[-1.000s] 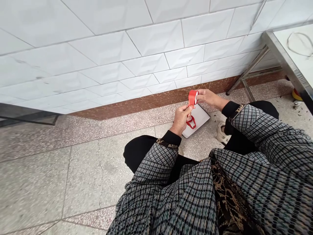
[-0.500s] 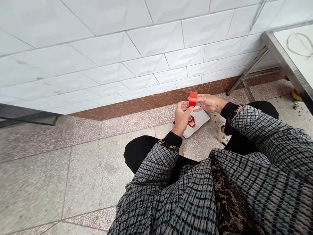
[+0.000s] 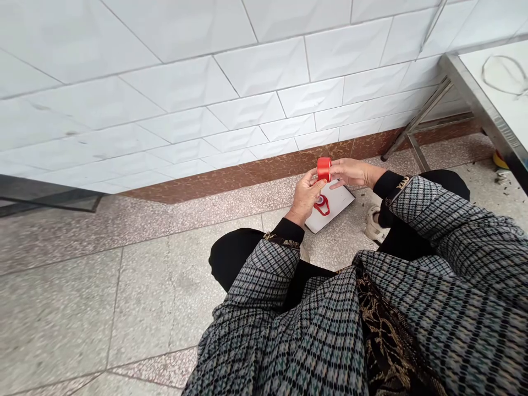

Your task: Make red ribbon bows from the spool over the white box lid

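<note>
Turning since a second ago so its white core shows less, a roll of red tape (image 3: 324, 169) is pinched between the left hand's (image 3: 306, 193) thumb and fingers, above the floor. The right hand's (image 3: 351, 171) fingers, now straighter, reach its right side, their grip unclear; a red loop (image 3: 327, 205) lies on a white board (image 3: 340, 204) nearer.

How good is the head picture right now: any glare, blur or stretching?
All in the head view: soft, even light with a pale sheen on the wall; floor at far left stretched and a little smeared; red roll bright and readable, though small; black trousers too dark to show much detail.
</note>
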Tool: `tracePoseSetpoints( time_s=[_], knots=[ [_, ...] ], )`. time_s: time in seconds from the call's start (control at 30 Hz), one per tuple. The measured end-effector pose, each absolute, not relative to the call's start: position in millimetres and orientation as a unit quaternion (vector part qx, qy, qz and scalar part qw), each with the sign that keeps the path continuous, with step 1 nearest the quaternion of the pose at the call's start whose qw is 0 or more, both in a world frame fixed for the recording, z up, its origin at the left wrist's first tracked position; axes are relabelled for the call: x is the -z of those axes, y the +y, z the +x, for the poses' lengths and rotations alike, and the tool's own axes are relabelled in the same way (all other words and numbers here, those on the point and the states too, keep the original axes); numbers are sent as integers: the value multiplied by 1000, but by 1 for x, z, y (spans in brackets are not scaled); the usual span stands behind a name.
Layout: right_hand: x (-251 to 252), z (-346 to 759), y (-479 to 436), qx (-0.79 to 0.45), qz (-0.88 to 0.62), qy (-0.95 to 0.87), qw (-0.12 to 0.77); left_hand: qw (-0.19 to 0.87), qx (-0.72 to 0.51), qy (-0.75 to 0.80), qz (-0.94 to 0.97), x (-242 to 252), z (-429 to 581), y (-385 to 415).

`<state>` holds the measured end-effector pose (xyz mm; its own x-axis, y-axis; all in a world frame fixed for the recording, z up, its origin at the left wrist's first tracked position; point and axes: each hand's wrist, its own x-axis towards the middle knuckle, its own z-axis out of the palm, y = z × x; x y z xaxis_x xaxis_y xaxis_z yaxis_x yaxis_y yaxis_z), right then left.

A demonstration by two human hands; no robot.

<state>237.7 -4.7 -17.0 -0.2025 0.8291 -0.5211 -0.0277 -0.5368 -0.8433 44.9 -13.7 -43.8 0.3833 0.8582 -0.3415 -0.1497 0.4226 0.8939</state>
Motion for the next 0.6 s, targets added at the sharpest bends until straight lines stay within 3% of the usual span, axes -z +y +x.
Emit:
tracePoseSetpoints(
  time_s=[0.23,0.4,0.6],
  knots=[
    [21,248,-2,-407,-593,-629,295,753,-327,417,390,40,39,-16],
    [21,243,-8,-372,-612,-641,276,745,-332,427,390,40,44,-18],
    [28,248,11,-384,-672,-536,336,700,-368,475,386,48,53,-24]
  ],
)
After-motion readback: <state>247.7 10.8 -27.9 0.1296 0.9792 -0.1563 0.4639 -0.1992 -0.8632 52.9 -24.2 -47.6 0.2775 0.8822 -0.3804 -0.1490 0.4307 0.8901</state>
